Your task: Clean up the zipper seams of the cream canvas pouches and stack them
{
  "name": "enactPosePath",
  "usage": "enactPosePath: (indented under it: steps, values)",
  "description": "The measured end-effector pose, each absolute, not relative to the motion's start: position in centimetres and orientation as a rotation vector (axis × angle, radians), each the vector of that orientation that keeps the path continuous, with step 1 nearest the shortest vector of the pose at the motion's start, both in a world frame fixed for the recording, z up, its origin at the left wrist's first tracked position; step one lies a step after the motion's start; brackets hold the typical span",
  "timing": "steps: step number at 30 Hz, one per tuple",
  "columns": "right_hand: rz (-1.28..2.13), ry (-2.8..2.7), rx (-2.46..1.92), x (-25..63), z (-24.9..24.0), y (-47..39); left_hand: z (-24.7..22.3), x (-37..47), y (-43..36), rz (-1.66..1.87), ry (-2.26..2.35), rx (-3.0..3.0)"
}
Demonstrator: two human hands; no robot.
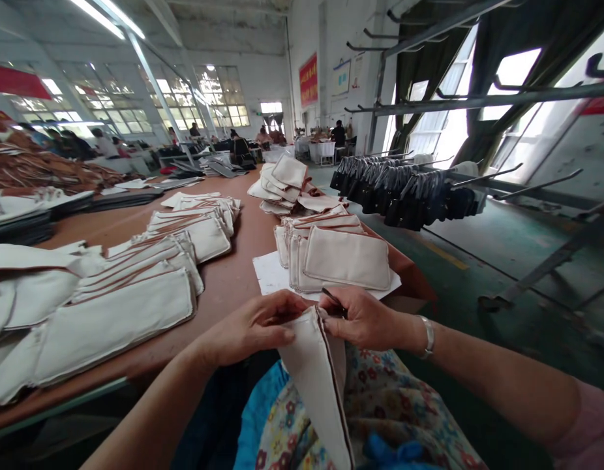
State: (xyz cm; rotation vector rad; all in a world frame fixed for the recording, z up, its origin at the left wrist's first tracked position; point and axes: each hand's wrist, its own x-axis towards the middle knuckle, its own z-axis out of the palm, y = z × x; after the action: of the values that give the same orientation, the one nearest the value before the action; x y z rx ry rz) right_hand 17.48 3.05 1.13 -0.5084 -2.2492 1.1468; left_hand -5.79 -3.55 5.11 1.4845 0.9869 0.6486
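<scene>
A cream fabric piece (314, 378) with a brown stitched edge hangs upright over my lap, its top corner between my two hands. My left hand (257, 326) pinches it from the left, thumb on the near face. On the other side, my right hand (363, 318) is closed around a small dark tool (334, 299), with its fingers at the same top corner. Most of the tool is hidden in the palm. Just beyond my hands, a stack of similar cream pieces (348, 258) rests on a white sheet (269, 273).
The brown table (228, 261) carries rows of cream pieces (120, 326) at left and another pile (282, 183) farther back. Its edge curves past my right side. A metal rack (527, 189) with dark hanging items (404, 196) stands at right. People sit in the background.
</scene>
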Motion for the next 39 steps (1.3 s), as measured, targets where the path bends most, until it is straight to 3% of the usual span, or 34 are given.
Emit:
enactPosePath:
  steps: [4,13,17,32,39]
  values:
    - [1.141,-2.246,-0.55,17.4,0.9,1.7,4.4,-3.7,-3.6,0.651,1.147,1.53]
    - [1.891,-2.008,-0.719,18.5,2.2,2.7,4.0,-3.0,-3.6,0.585,1.041,1.277]
    - [2.002,-1.942,-0.774,18.3,2.3,2.6,3.9,-2.5,-3.9,0.653,1.042,1.264]
    - [1.414,-1.946,-0.659,17.5,1.4,0.7,3.4,-2.4,-4.5,0.579,1.349,1.424]
    - [0.574,-2.285,-0.249,18.9,0.4,-0.1,2.5,-2.2,-4.9,0.772,1.167,1.029]
